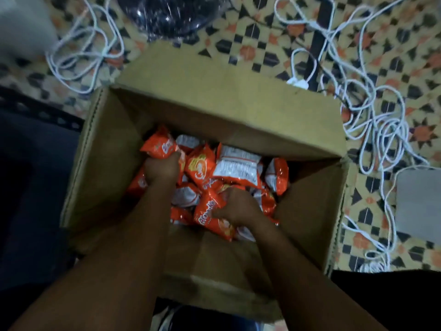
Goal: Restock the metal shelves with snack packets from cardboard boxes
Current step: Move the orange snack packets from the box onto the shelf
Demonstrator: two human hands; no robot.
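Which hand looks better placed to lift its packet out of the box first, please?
Probably the right hand: it grips an orange packet lying on top of the pile. The left hand grips one against the cardboard box wall.

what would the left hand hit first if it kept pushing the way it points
The left hand already grips an orange snack packet; straight on, it would probably meet the cardboard box's far wall, though depth is unclear.

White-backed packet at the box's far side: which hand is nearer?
Right. The right hand lies just below the white-backed packet; the left hand is farther off, left.
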